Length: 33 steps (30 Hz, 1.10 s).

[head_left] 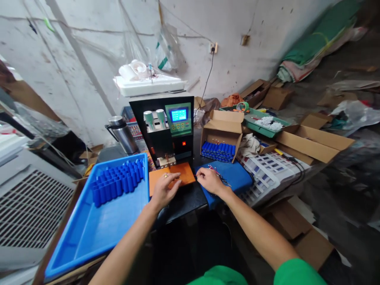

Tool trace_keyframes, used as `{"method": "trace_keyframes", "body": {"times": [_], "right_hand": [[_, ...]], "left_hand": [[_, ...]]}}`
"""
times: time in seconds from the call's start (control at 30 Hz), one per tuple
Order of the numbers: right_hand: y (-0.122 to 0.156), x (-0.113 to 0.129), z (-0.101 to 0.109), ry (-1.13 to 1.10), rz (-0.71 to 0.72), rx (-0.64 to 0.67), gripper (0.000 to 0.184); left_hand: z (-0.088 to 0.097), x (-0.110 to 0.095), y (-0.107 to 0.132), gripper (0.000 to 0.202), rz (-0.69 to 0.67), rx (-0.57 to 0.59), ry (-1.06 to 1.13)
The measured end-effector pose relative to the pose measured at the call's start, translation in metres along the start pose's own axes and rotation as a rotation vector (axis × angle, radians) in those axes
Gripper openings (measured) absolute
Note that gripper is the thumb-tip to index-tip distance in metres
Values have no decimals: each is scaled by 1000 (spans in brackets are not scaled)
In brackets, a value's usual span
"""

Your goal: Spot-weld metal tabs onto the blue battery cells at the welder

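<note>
My left hand (164, 187) lies on the orange board (184, 173) in front of the black spot-welding machine (166, 130), its fingers bent and resting on the board. My right hand (209, 180) sits at the left edge of a blue pack of cells (231, 177), fingers curled at the pack's corner; whether they pinch anything is not visible. A thin metal strip lies on top of the pack beside that hand. The machine's welding tips (168, 158) stand just behind the board.
A blue tray (89, 233) at the left holds several upright blue cells (118, 181). An open carton (221, 138) of blue cells stands right of the machine. A steel flask (122, 133), white printed sheets (267, 170), a green tray (261, 122) and cardboard boxes crowd the bench.
</note>
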State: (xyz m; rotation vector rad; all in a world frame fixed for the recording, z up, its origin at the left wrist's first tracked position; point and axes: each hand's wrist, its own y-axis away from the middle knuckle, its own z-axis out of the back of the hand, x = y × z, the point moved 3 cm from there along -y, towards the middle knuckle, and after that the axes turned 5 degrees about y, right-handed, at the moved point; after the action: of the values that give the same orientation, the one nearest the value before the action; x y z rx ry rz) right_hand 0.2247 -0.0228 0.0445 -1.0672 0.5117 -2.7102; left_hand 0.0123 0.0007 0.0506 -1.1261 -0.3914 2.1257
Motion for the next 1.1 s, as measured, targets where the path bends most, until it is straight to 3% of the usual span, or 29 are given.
{"method": "trace_keyframes", "body": {"times": [0.3,0.47,0.6,0.8,1.1], "right_hand": [[-7,17,-22,-142,-68,113,12],[-9,17,-36,-610,-183,39,14],[-14,25,-57,-824,-257,-22,25],[-20,38,-81,-785,-239,-61,24],[-14,38,-81,-721,-210,-91,24]], "left_hand": [[-4,6,2,23,157,37,119],[-1,12,0,31,402,-80,377],[2,12,-4,34,477,-111,510],[3,12,0,35,513,-132,513],[-1,10,7,34,561,-193,565]]}}
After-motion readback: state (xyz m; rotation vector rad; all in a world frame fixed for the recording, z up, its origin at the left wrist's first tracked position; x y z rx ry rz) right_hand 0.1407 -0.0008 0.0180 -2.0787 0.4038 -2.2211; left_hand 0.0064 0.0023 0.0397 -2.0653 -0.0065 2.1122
